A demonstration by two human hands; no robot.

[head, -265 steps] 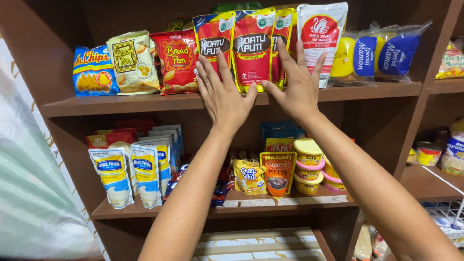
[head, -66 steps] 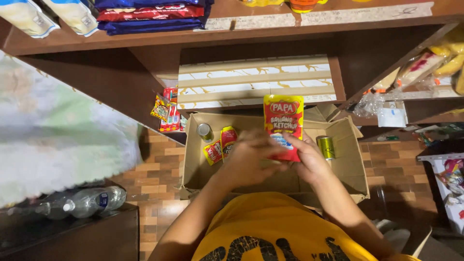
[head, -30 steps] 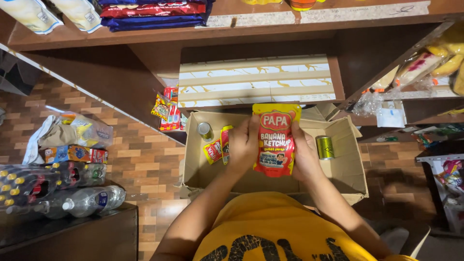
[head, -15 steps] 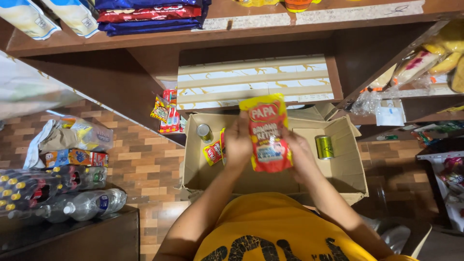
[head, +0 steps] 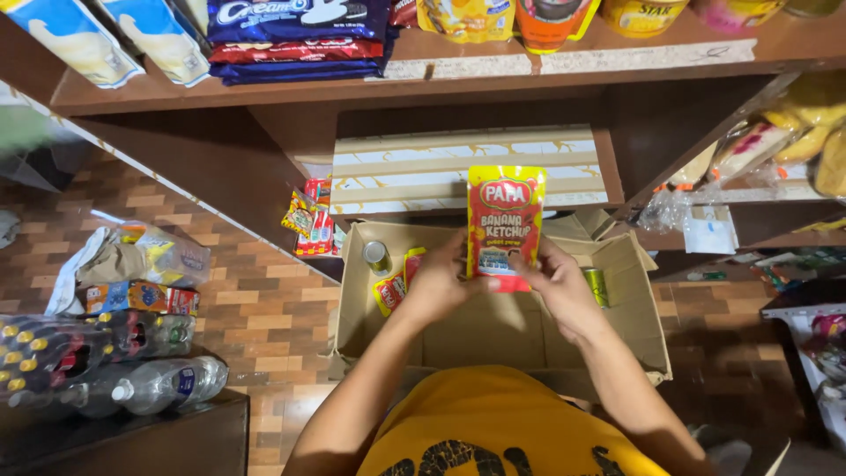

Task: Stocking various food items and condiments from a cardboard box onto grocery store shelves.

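Two hands on one pouch right now: we've got a red and yellow sauce pouch (head: 505,227) held upright above the open cardboard box (head: 634,300), which is our landmark for everything else. Our left hand (head: 438,280) grips the pouch's lower left edge with the fingers curled around it, and our right hand (head: 560,284) pinches the lower right corner the same way, so both sets of fingers are closed on the pouch and not spread wide. The pouch faces us, lifted clear of the box floor, roughly over the box's far half.

Inside the box, near its far left corner, we see a small can (head: 376,256) standing on end, with a couple of red and yellow sachets (head: 391,291) just beside it. Another green-gold can (head: 596,284) sits toward the far right side of the box, partly hidden behind our right hand.

Just beyond the box's far left corner, some snack packets (head: 308,216) lean against the wooden shelf (head: 493,75). Well to the left of the box, on the brick floor, lies a shrink-wrapped pack of bottles (head: 79,361), with a clear bag of goods (head: 141,256) beyond it. Above the box, the shelf carries blue biscuit packs (head: 295,26).
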